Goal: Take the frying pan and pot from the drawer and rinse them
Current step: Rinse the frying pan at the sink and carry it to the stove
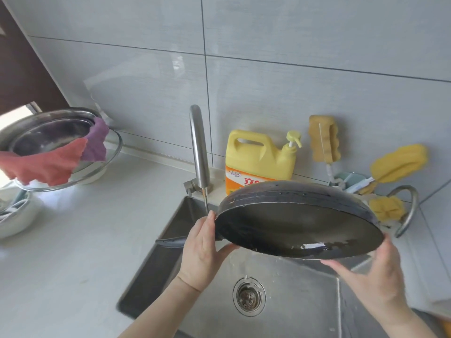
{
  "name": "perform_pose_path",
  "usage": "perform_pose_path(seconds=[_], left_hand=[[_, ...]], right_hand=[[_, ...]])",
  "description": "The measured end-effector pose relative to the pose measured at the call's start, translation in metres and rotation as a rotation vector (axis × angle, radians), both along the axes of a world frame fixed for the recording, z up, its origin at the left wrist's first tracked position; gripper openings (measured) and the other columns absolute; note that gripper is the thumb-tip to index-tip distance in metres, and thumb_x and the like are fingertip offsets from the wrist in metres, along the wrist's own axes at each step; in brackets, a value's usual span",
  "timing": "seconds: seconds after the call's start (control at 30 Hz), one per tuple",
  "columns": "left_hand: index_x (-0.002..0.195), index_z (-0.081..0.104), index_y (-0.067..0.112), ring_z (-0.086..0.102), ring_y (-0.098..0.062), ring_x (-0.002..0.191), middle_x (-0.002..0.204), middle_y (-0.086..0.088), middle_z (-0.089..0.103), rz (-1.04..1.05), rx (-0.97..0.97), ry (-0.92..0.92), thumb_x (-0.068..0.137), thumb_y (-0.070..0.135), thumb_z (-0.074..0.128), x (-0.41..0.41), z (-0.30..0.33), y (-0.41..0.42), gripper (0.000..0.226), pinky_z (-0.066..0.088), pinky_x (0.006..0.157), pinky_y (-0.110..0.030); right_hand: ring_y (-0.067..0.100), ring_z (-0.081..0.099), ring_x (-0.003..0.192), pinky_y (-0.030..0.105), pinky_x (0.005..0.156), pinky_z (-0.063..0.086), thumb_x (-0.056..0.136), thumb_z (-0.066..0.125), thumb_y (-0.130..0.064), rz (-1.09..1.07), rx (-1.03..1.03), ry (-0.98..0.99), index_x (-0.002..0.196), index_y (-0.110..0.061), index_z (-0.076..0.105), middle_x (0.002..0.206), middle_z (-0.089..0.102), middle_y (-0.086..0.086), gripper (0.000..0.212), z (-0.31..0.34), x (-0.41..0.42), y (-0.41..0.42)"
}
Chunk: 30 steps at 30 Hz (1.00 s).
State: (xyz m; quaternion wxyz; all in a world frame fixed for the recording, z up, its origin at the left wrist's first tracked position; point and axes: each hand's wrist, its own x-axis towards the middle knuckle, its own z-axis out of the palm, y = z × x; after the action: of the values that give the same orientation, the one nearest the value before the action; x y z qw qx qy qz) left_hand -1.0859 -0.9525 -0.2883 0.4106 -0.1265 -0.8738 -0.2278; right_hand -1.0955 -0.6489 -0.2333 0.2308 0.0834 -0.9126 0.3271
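Pan is up over the sink, tilted, inside facing the person, w/ a bit of water pooled at its low edge. Left hand grips the rim on the left, thumb in front, fingers curled behind. Dark pan handle sticks out left of that hand. Right hand props the low right edge from below, fingers fairly straight, not clamped round it.

Tap is running; a thin stream drops just left of the pan, right by the left hand's fingertips. Can't tell if it hits the pan. Drain sits below in the sink.

Behind the pan, on the back ledge: yellow soap jug w/ pump, partly hidden by the rim. Right of it, a sponge brush against the wall tiles, another yellow one lying in a holder, a third lower down. A metal loop handle pokes out past the pan's right side; what it belongs to is hidden.

Far left on the bench: steel basin stacked over a glass lid, red cloth and purple cloth draped over its edge. White bowl below that, at the frame edge.
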Motion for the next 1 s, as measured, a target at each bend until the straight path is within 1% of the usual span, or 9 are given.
perform_pose_path(seconds=[0.1,0.2,0.3,0.37,0.5,0.67,0.77,0.9,1.0], left_hand=[[0.149,0.013,0.015,0.061,-0.025,0.086,0.103,-0.016,0.066,-0.023,0.046,-0.185,0.060,0.033,0.089,0.005,-0.004,0.000,0.118,0.056,0.069,-0.032],[0.156,-0.002,0.025,0.063,-0.026,0.089,0.111,-0.013,0.066,-0.068,0.110,-0.440,0.065,0.038,0.088,0.010,-0.011,-0.007,0.128,0.057,0.069,-0.036],[0.153,-0.015,0.040,0.058,-0.021,0.103,0.120,-0.002,0.063,-0.095,0.158,-0.695,0.067,0.047,0.086,0.008,-0.015,-0.021,0.133,0.053,0.083,-0.039],[0.148,-0.019,0.050,0.058,-0.017,0.111,0.125,0.006,0.063,-0.147,0.211,-0.892,0.066,0.040,0.088,0.006,-0.013,-0.033,0.135,0.050,0.092,-0.038],[0.138,-0.012,0.067,0.061,-0.008,0.113,0.122,0.018,0.064,-0.293,0.309,-1.286,0.067,0.022,0.088,0.001,-0.001,-0.069,0.130,0.046,0.094,-0.014],[0.150,0.009,0.046,0.053,0.002,0.124,0.133,0.020,0.058,-0.434,0.225,-1.691,0.071,0.006,0.084,-0.001,0.016,-0.119,0.116,0.041,0.100,-0.011],[0.149,0.016,0.046,0.049,0.000,0.129,0.133,0.029,0.054,-0.388,0.033,-1.760,0.065,0.021,0.087,0.003,0.031,-0.134,0.113,0.034,0.114,-0.032],[0.131,0.024,0.055,0.064,-0.001,0.086,0.087,0.026,0.069,-0.212,0.072,-1.636,0.069,0.006,0.084,0.016,0.048,-0.134,0.099,0.047,0.076,-0.015],[0.145,-0.002,0.054,0.063,-0.016,0.080,0.081,0.008,0.066,-0.021,-0.090,-1.413,0.064,0.023,0.087,0.025,0.049,-0.122,0.125,0.048,0.069,-0.027]], right_hand=[[0.031,0.052,0.109,0.057,0.090,0.047,0.057,0.079,-0.063,-0.030,0.002,-0.090,0.130,-0.014,0.035,0.116,0.060,0.027,0.099,-0.008,0.003,-0.001],[0.042,0.051,0.124,0.050,0.099,0.042,0.045,0.095,-0.026,-0.015,0.042,-0.280,0.147,-0.019,0.028,0.138,0.050,0.024,0.122,-0.021,0.006,-0.003],[0.011,0.026,0.141,0.026,0.109,0.024,0.049,0.095,-0.026,0.124,0.009,-0.432,0.145,-0.046,-0.006,0.156,0.017,-0.012,0.141,-0.030,0.007,-0.007],[-0.002,0.021,0.140,0.028,0.114,0.023,0.048,0.097,-0.031,0.216,-0.018,-0.544,0.139,-0.062,-0.015,0.153,0.009,-0.031,0.148,-0.036,0.006,-0.013],[0.008,0.040,0.135,0.041,0.112,0.036,0.035,0.096,-0.041,0.307,-0.103,-0.778,0.147,-0.055,-0.005,0.151,0.029,-0.017,0.151,-0.048,0.001,-0.033],[-0.007,0.067,0.089,0.009,0.075,0.050,0.053,0.095,-0.018,0.417,-0.224,-1.047,0.136,-0.050,0.020,0.116,0.062,-0.014,0.116,-0.054,0.010,-0.065],[-0.001,0.069,0.084,0.009,0.066,0.050,0.063,0.089,-0.003,0.446,-0.276,-1.098,0.109,-0.056,0.033,0.109,0.065,-0.012,0.090,-0.067,0.021,-0.083],[0.003,0.068,0.082,0.017,0.070,0.053,0.058,0.089,0.004,0.405,-0.441,-1.041,0.145,-0.044,0.024,0.112,0.064,0.001,0.119,-0.098,0.042,-0.100],[-0.002,0.065,0.094,0.015,0.081,0.050,0.056,0.092,-0.001,0.341,-0.472,-0.963,0.154,-0.039,-0.001,0.115,0.062,-0.013,0.140,-0.112,0.053,-0.105]])
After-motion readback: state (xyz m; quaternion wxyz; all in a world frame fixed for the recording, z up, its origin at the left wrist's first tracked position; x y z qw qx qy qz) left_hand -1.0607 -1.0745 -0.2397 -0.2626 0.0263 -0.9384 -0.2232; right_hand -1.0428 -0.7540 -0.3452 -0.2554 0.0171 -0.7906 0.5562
